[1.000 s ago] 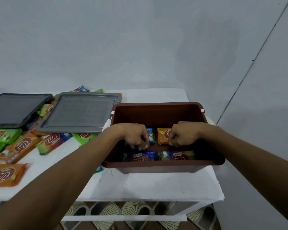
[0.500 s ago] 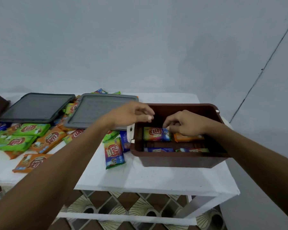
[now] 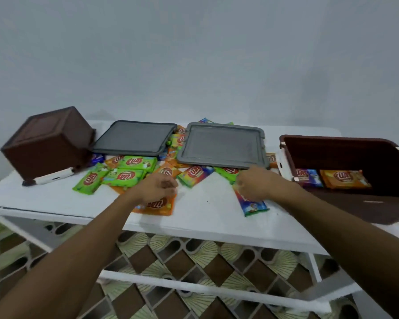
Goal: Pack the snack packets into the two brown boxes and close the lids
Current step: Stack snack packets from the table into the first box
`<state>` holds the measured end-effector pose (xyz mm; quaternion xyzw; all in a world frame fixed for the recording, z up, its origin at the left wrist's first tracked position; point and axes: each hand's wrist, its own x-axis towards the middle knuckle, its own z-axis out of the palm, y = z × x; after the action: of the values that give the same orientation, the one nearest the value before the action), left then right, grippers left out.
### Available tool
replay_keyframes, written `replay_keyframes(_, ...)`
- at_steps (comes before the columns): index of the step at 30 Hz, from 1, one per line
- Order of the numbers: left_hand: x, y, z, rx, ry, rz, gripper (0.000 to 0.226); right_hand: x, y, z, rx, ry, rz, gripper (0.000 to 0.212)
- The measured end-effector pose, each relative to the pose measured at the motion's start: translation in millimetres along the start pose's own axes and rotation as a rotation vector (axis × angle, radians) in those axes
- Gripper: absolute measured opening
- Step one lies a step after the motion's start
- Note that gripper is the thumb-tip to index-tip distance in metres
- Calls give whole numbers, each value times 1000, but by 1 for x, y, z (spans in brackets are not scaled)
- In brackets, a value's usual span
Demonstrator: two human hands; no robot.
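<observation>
My left hand (image 3: 158, 188) has its fingers (image 3: 171, 184) curled loosely over an orange packet (image 3: 158, 207) lying flat near the front of the white worktop (image 3: 55, 199); I cannot tell whether they grip it yet. My right hand (image 3: 255, 184) presses down on a long multicoloured packet (image 3: 251, 203), fingers bent onto its upper end, seemingly about to pick it up.

Just beyond both hands lies a loose heap of green, orange and blue snack packets (image 3: 127, 174). Two grey lids (image 3: 221, 146) rest on top of that heap, side by side, both off their boxes.

At the far right stands the open brown box (image 3: 378, 203). Inside I can see only a purple packet (image 3: 308, 177) and an orange one (image 3: 343, 179). At the far left the second brown box (image 3: 46, 143) sits tipped, bottom toward me, with nothing visibly packed.

My judgement: the task is at an early stage. Most packets remain outside, one box is unstarted, and both lids are yet to be fitted.
</observation>
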<state>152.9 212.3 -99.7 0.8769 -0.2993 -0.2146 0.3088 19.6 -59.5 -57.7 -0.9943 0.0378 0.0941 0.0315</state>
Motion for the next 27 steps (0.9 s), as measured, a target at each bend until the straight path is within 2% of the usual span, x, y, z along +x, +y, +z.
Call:
replay_keyframes(2, -7, -15, -9, 41, 12, 25, 13, 5, -12, 25, -21, -16, 160, 15)
replay_keyframes(4, -11, -25, -14, 163, -26, 75, 26, 7, -21, 46, -71, -14, 228, 16)
replay_keyframes(6, -15, -30, -11, 391, -76, 133, 42, 5, -29, 59, -85, 2, 297, 33)
replay_keyframes(9, -21, -31, 6, 503, 20, 153, 46, 1, -40, 66, 83, 73, 346, 44)
replay_keyframes(12, -22, -30, 25, 472, 82, 143, 46, 1, -49, 70, 258, 103, 399, 60)
replay_keyframes(14, -21, -23, 29, 395, 77, 121, 47, 2, -53, 65, 477, 120, 480, 75)
replay_keyframes(16, -16, -16, 31, 299, 115, 113, 44, 0, -53, 55, 678, 81, 546, 90)
replay_keyframes(17, -14, -11, 31, 277, 142, 116, 40, -2, -52, 50, 693, 35, 567, 93)
replay_keyframes(20, -10, -2, 30, 194, 162, 86, 36, -6, -55, 48, 668, -33, 605, 83)
replay_keyframes(23, -6, 2, 28, 60, 75, 19, 44, -9, -63, 50, 738, -2, 544, 78)
replay_keyframes(27, -4, 9, 22, -23, -52, 51, 30, -19, -62, 36, 918, 19, 493, 72)
